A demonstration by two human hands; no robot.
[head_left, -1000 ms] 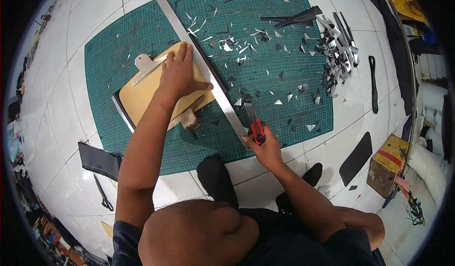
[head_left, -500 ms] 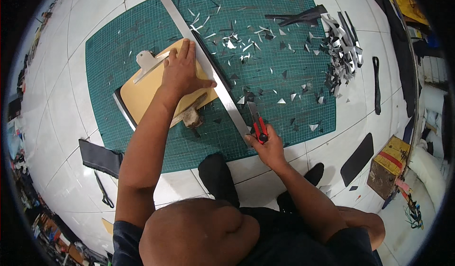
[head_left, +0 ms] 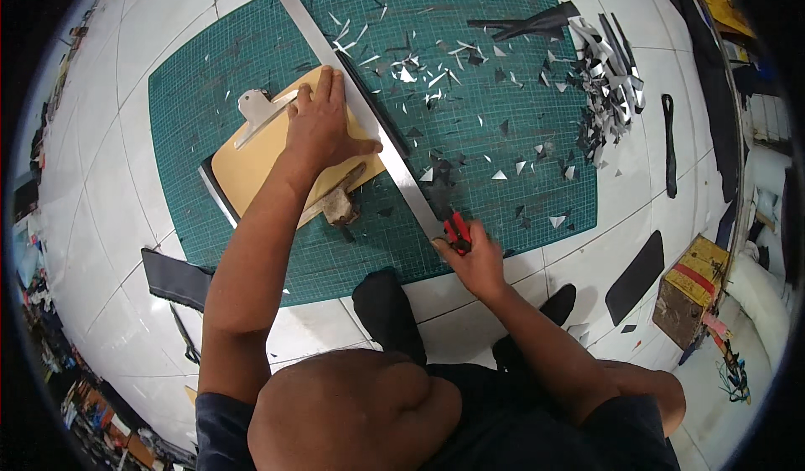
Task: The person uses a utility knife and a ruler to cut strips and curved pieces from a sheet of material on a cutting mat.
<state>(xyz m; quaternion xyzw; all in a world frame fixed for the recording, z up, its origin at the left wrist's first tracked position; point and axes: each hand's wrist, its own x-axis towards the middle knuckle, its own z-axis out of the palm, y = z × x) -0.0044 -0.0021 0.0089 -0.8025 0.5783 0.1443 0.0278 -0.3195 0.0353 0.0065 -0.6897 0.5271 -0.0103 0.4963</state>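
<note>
We keep left hand [head_left: 321, 134] unclenched upon the tan board [head_left: 251, 169] — thumb touching the ruler [head_left: 411, 192] | our right hand [head_left: 480, 268], at five o'clock of the mat [head_left: 193, 77] — grasps the red cutter [head_left: 457, 228]

from where i stand, i can't read any words or numbers. the big green mat [head_left: 453, 135] has thin, pale lines making little squares. any tiny marks on it, on the shiny metal strip [head_left: 402, 177] or on the yellow box [head_left: 689, 285] are too small to read.
</note>
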